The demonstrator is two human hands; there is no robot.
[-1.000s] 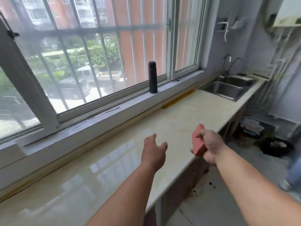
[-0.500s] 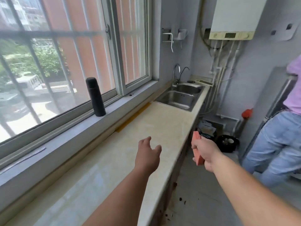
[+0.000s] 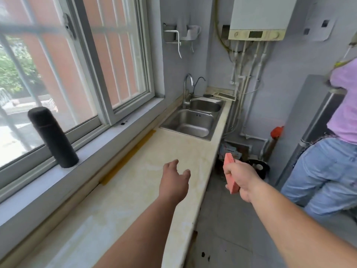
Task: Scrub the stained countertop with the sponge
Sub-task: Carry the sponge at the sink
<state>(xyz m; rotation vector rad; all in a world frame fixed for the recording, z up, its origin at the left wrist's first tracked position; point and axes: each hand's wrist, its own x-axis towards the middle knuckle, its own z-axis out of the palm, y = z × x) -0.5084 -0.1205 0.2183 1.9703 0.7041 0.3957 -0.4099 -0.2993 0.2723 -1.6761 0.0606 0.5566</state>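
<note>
Pre-scrub: right hand (image 3: 241, 180) grips sponge (image 3: 230, 174) in mid-air, off the countertop (image 3: 135, 190) front edge, not touching it. Left hand (image 3: 173, 182) empty, fingers loosely spread above countertop. Next: bring sponge flat onto the stains, press

Single head view, wide-angle, worn high, looking forward and down along worktop (image 3: 119, 206) toward far sink (image 3: 190, 123) at upper centre. Window (image 3: 58, 74) fills left of frame; floor and wall run down right side. Both forearms enter from bottom edge, hands close to lens near centre. Straight lines bow toward frame edges. No second view to share with.
</note>
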